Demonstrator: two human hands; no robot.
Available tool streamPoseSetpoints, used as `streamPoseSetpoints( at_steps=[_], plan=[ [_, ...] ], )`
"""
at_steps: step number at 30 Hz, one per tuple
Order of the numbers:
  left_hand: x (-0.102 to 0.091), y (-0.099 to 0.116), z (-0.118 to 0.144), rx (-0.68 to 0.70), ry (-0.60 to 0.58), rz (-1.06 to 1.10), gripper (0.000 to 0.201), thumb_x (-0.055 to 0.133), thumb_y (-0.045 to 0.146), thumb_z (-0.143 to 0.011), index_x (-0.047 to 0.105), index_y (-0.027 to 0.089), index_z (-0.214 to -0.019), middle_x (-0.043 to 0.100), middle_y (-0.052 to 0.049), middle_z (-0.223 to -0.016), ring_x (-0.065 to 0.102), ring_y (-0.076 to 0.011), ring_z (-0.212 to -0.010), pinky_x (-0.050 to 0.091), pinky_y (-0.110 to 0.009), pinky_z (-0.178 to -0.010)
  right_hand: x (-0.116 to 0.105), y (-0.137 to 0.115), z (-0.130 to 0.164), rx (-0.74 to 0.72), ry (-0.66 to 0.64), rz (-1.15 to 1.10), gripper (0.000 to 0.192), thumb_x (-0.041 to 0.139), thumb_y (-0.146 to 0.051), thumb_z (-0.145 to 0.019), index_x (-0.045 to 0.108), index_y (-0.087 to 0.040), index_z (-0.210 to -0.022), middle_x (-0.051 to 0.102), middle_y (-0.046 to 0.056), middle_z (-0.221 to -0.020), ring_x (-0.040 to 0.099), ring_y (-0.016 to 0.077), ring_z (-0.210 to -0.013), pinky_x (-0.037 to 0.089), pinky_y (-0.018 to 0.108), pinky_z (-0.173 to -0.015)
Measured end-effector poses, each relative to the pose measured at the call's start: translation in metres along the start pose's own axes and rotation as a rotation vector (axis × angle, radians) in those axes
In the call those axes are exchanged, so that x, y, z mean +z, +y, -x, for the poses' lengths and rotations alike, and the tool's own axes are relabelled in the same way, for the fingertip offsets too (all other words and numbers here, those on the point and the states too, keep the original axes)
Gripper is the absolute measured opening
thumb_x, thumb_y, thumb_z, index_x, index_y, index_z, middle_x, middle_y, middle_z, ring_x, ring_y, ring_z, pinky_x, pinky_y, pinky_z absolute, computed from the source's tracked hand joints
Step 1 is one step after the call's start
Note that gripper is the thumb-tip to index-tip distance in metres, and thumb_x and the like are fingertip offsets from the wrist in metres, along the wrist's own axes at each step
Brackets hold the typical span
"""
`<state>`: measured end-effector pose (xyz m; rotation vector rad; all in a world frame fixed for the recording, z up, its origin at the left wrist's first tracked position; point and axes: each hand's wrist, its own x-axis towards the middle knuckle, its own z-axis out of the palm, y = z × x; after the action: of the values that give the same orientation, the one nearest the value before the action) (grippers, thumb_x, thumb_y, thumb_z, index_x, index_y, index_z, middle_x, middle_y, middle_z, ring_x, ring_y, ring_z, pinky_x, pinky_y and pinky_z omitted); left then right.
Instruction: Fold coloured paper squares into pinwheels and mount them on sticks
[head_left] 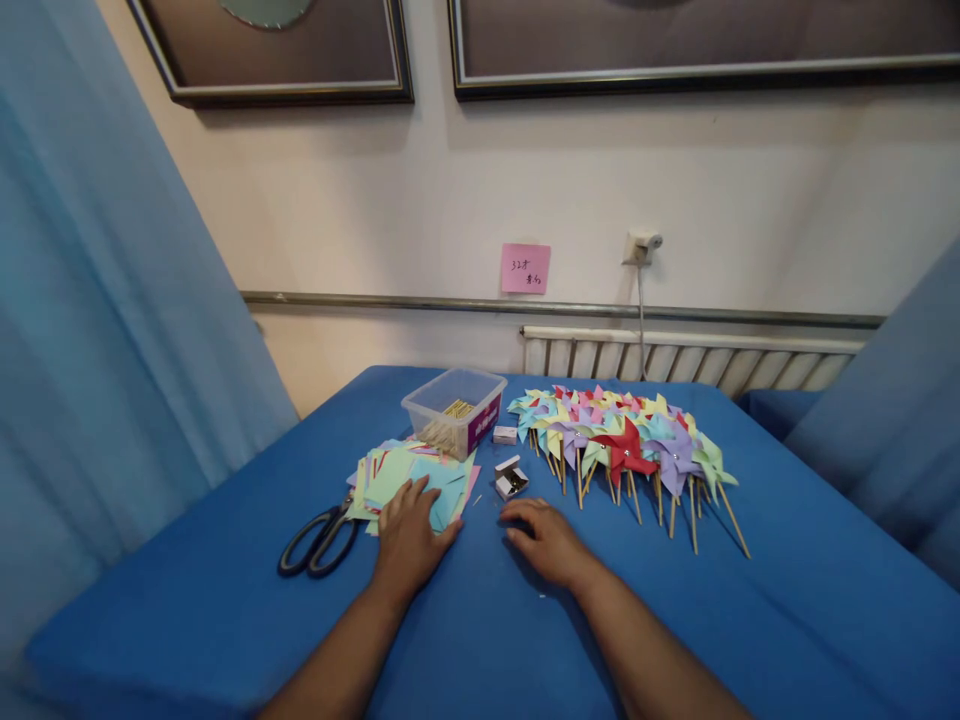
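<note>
My left hand (411, 535) rests with fingers spread on the near edge of a loose pile of coloured paper sheets (390, 478), a light blue one (444, 480) on top. Near the small open box of pins (511, 480), my right hand (549, 540) hovers or lies over the blue cloth, fingers loosely curved and apart, with nothing visible in it. Black-handled scissors (321, 540) lie left of the paper, their blades partly under it. A closed small box (505, 435) sits behind the open one.
Behind the paper stands a clear plastic tub (439, 405) with thin sticks inside. Many finished paper pinwheels (626, 450) on sticks are heaped at the right. The blue-covered table (225, 600) meets a wall with a radiator (585, 357). Blue curtains (112, 300) hang at both sides.
</note>
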<state>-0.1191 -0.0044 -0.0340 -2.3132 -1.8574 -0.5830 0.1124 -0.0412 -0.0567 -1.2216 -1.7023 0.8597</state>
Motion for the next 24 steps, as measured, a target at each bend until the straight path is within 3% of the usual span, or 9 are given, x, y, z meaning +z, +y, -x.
streamPoseSetpoints(
  at_steps=[3, 6, 13, 18, 24],
  plan=[
    [0.003, 0.001, 0.002, 0.005, 0.017, 0.015, 0.043, 0.061, 0.043, -0.077, 0.063, 0.019, -0.113, 0.051, -0.012, -0.139, 0.038, -0.0334, -0.132, 0.031, -0.051, -0.106, 0.006, -0.012, 0.003, -0.056, -0.064, 0.258, 0.033, 0.060, -0.023, -0.080, 0.065, -0.025, -0.113, 0.060, 0.005, -0.129, 0.049, 0.0235, -0.122, 0.033, 0.041, -0.105],
    [0.003, -0.003, 0.003, -0.001, 0.038, 0.039, 0.040, 0.062, 0.039, -0.077, 0.064, 0.017, -0.111, 0.052, -0.013, -0.137, 0.041, -0.0322, -0.130, 0.033, -0.047, -0.106, 0.010, -0.012, 0.002, -0.002, -0.061, 0.370, 0.039, 0.059, -0.026, -0.082, 0.060, -0.025, -0.120, 0.053, 0.005, -0.138, 0.045, 0.0243, -0.128, 0.032, 0.043, -0.106],
    [0.001, -0.008, 0.003, -0.012, 0.083, 0.133, 0.031, 0.060, 0.036, -0.078, 0.066, 0.016, -0.101, 0.059, -0.013, -0.129, 0.048, -0.0298, -0.124, 0.036, -0.044, -0.105, 0.012, -0.003, -0.006, 0.026, -0.036, 0.449, 0.040, 0.057, -0.026, -0.082, 0.059, -0.022, -0.122, 0.048, 0.005, -0.143, 0.041, 0.0220, -0.131, 0.030, 0.039, -0.108],
    [-0.003, -0.008, 0.004, -0.022, 0.088, 0.185, 0.025, 0.059, 0.034, -0.077, 0.066, 0.017, -0.095, 0.062, -0.012, -0.125, 0.052, -0.0287, -0.119, 0.038, -0.043, -0.103, 0.016, -0.006, -0.009, 0.073, -0.004, 0.535, 0.042, 0.055, -0.031, -0.085, 0.057, -0.023, -0.125, 0.045, 0.007, -0.145, 0.039, 0.0267, -0.133, 0.032, 0.046, -0.105],
    [-0.006, -0.006, 0.006, -0.036, 0.062, 0.208, 0.026, 0.059, 0.036, -0.078, 0.065, 0.017, -0.095, 0.063, -0.012, -0.122, 0.052, -0.0285, -0.119, 0.039, -0.043, -0.102, 0.013, -0.004, -0.004, 0.012, 0.029, 0.478, 0.034, 0.056, -0.025, -0.085, 0.062, -0.021, -0.118, 0.056, 0.010, -0.132, 0.047, 0.0265, -0.124, 0.036, 0.043, -0.102]
  ],
)
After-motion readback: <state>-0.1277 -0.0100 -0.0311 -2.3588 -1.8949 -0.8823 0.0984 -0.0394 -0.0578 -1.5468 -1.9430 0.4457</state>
